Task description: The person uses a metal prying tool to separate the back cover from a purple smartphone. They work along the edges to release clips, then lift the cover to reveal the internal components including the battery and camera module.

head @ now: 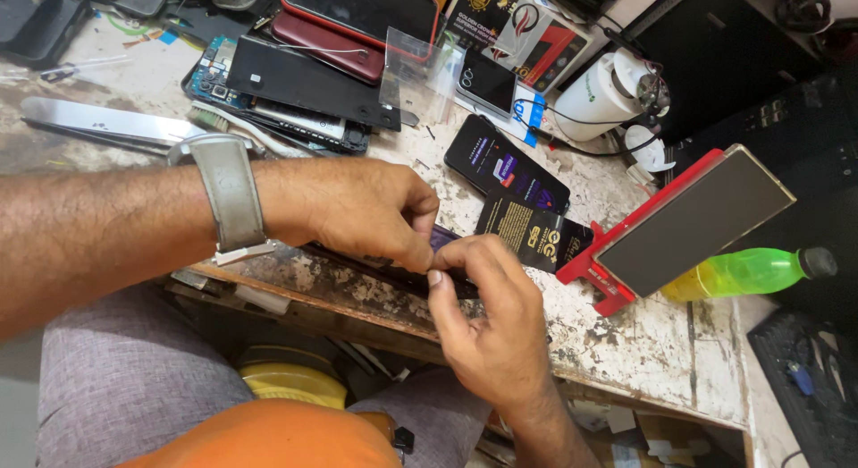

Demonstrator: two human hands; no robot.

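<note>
Hands are both pinching closed on the thin dark phone (393, 271), left hand (366, 209) above, right hand (487, 316) below, looking fragile, so edges are probably the safest grip.

Both hands pinch a dark phone at the near edge of a cluttered, paint-worn workbench.

The left hand (362, 209), with a grey watch strap (231, 195) on its wrist, and the right hand (487, 316) meet fingertip to fingertip on the dark phone (393, 273). Just to the right lies a black packet (534, 233), then a red-framed phone (684, 225) propped aslant and a green bottle (746, 273) lying on its side. Tweezers (107, 124) lie far left; a white bottle (601, 97) stands farther back.
</note>
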